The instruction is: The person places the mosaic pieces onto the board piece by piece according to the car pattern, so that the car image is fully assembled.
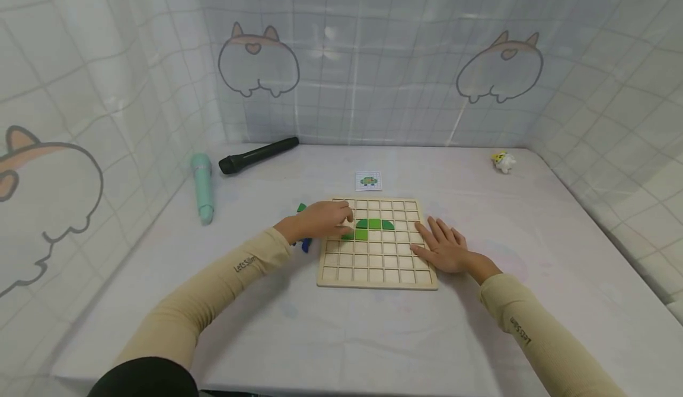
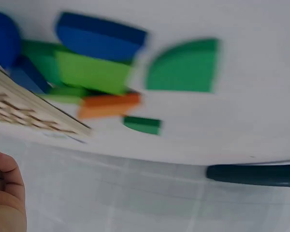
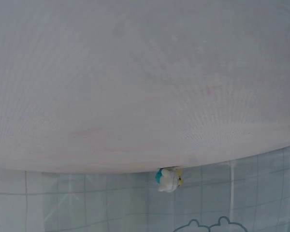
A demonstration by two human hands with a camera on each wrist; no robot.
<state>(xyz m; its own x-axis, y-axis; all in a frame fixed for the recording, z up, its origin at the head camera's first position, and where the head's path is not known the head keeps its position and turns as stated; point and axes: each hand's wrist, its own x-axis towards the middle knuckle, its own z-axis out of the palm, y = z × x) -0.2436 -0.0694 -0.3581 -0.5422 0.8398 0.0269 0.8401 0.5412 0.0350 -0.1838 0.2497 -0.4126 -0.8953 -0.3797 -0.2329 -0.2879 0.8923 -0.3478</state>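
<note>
1. The worktop [image 1: 299, 338] wears a pale, lightly creased cloth.
2. The board [image 1: 377, 287], gridded wood, lies flat on it between both hands.
3. The right hand [image 1: 447, 252] spreads its fingers over the board's right edge, gripping nothing.
4. The left hand [image 1: 320, 219] bends its fingers over the board's upper left; whether it pinches a piece, I cannot tell.
5. Green pieces [image 1: 375, 224] sit in cells just beside its fingertips; loose pieces [image 2: 182, 67] lie off the board's left side.
6. Farther: card [image 1: 369, 181], mint tube [image 1: 203, 186], black microphone [image 1: 259, 155], toy [image 1: 503, 161].
7. Checked curtains [image 1: 373, 59] with animal outlines enclose the back and sides.
</note>
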